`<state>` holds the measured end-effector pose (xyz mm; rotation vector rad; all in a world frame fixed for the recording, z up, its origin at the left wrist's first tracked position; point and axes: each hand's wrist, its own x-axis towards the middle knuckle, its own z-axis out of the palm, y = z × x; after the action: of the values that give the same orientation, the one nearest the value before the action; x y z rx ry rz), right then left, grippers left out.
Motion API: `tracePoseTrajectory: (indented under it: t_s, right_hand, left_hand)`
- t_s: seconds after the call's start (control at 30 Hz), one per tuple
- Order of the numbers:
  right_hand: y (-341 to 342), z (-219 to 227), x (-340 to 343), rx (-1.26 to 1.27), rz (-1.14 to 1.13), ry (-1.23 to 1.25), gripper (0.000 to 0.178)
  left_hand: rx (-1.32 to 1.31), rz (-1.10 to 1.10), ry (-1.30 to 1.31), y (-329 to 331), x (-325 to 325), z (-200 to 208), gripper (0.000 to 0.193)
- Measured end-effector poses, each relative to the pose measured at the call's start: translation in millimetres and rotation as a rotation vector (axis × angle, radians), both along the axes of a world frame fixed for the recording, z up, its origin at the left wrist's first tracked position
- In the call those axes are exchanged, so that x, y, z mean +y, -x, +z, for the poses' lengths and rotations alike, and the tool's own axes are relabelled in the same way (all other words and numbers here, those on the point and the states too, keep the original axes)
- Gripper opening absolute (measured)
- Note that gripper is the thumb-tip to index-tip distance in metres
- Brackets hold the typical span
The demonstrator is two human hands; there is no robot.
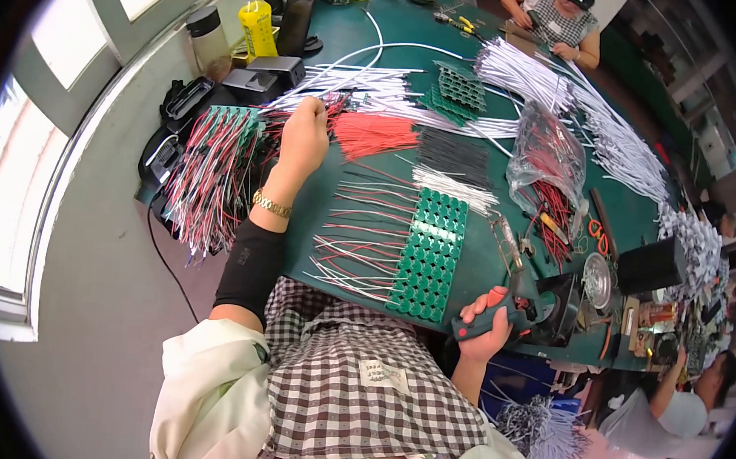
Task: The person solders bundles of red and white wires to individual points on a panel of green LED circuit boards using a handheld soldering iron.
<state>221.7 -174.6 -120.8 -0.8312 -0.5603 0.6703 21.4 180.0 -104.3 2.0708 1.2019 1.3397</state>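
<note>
My right hand (488, 325) grips the dark handle of a soldering gun (512, 265), its metal tip end pointing away from me. Left of it lies a green circuit board panel (427, 259) made of many small round units. Red, white and black wires (358, 250) stick out from its left side. My left hand (305, 131) is closed, raised beside a pile of finished boards with wires (214, 176) at the table's left edge. What its fingers hold, if anything, is hidden. Red wires (376, 136), black wires (457, 157) and white wires (452, 184) lie in rows beyond the panel.
Long white cables (524, 77) spread across the far side, with stacked green boards (456, 91) among them. A clear bag (548, 153) of red wires sits to the right, near orange scissors (598, 237) and a metal dish (597, 280). Co-workers sit at the far and right sides.
</note>
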Motion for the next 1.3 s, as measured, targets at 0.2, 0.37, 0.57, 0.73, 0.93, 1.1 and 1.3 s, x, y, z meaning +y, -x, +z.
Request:
tracePoseTrajectory:
  t_s: [0.2,0.37,0.57,0.73,0.93,1.1,1.3]
  right_hand:
    - [-11.3,-0.5,-0.2,-0.052,-0.027,0.050,0.034]
    - [-22.2,7.5,-2.8,0.038,0.010,0.169,0.035]
    - [-6.9,38.5,-0.3,0.015,0.084,0.155,0.046]
    - [10.7,41.1,12.3,0.052,0.098,0.199,0.042]
    - [15.0,54.7,16.8,-0.129,0.112,0.475,0.038]
    - [16.5,70.8,26.7,-0.265,0.126,0.604,0.040]
    - [17.6,61.0,30.0,-0.276,0.187,0.555,0.040]
  left_hand:
    - [-0.188,-0.139,-0.037,-22.8,-25.0,-1.4,0.009]
    - [0.019,-0.409,-0.237,-57.0,-45.6,-1.4,0.005]
    - [0.100,-0.607,-0.056,-91.3,-69.3,5.1,0.004]
    - [0.184,-0.634,-0.039,-98.6,-66.5,-8.3,0.008]
    - [0.111,-0.650,0.288,-85.2,-76.1,0.9,0.009]
    - [0.115,-0.595,0.358,-91.7,-74.3,4.9,0.007]
    - [0.100,-0.599,0.404,-92.9,-71.8,4.1,0.007]
